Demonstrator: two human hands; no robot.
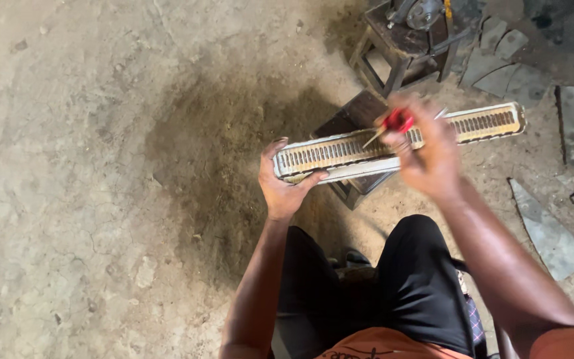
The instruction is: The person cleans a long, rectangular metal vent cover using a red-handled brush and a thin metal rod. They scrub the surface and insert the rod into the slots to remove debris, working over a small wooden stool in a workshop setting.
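Left hand clamps one end of the slotted strip, right hand closed on a red-handled tool — a slip could stab the left fingers.

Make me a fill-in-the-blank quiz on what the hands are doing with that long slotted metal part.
1. The left hand grips the slotted part at its ____ end.
2. The right hand holds a tool with a ____ handle.
3. The tool's tip points at the part's row of ____.
4. Under the part stands a dark wooden ____.

Missing words: left; red; slots; stool
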